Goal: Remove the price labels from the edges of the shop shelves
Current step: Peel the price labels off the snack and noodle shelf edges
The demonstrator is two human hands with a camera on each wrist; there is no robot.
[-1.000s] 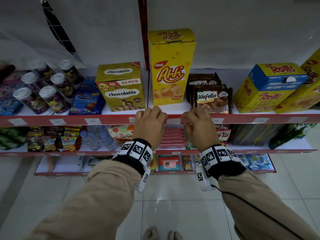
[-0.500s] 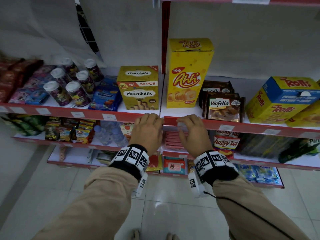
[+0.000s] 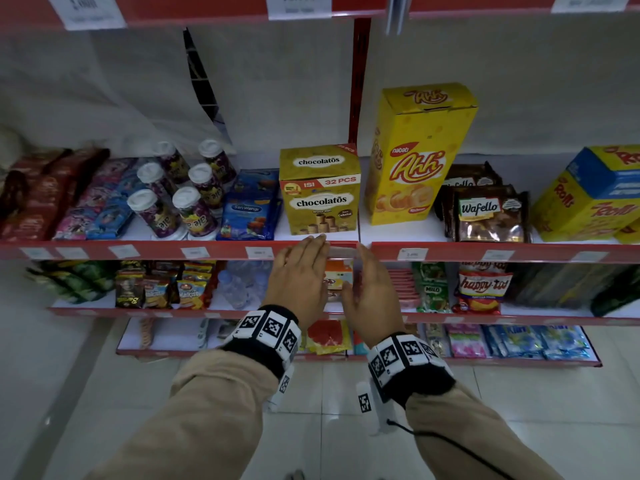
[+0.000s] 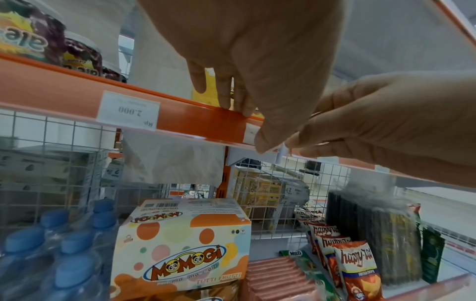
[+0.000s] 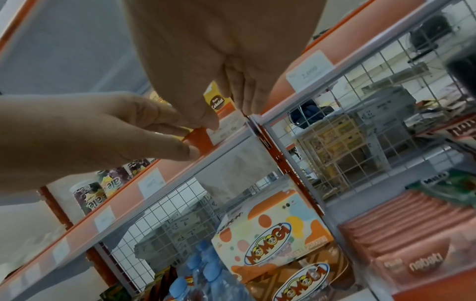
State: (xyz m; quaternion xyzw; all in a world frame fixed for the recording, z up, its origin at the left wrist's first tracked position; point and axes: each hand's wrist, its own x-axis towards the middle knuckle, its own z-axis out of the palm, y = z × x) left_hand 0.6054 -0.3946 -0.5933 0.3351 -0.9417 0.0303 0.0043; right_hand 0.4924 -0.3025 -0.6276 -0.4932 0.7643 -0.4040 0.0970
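A small white price label [image 3: 341, 252] sits in the red shelf edge strip [image 3: 214, 249], at the strip's right end beside the upright. My left hand [image 3: 311, 245] holds the strip just left of that label, fingers on its top lip and thumb [image 4: 262, 142] under its bottom lip. From the right comes my right hand [image 3: 363, 254]. Its thumb [image 5: 210, 122] lies on the label [image 5: 228, 126] and its fingers reach over the strip's end. In the left wrist view only a sliver of the label [image 4: 251, 130] shows.
More labels sit along the same edge [image 3: 259, 252] [image 3: 412, 253], one reading 2.000 [image 4: 128, 110], and on the shelf above [image 3: 299, 5]. A chocolatos box [image 3: 320, 192] and a tall yellow box [image 3: 415, 154] stand behind the hands. A Momogi box [image 4: 180, 254] and bottles fill the shelf below.
Both hands slid left along the shelf edge, from right of the upright to its joint, and drew closer together. Their fingers went from curled over the edge to straighter. The view tilted upward.
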